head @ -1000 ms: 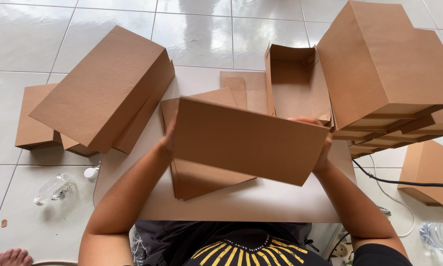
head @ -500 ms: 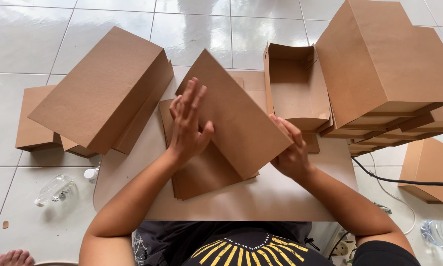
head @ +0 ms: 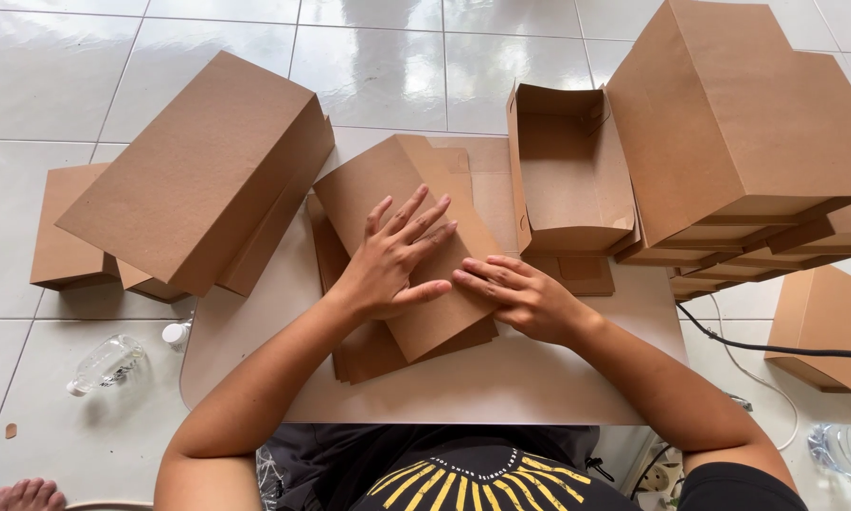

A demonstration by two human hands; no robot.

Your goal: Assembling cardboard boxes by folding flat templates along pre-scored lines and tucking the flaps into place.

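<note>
Fingers of both hands are spread flat on the folded kraft box blank, pressed down since being held upright, open box at two o'clock.

Both hands flat on folded cardboard sheet atop stack

Flat brown cardboard box blank pressed at centre atop a pile of flattened blanks. Open brown carton just right of it, beside stacked closed boxes. Another closed brown box tilted at left.
</note>
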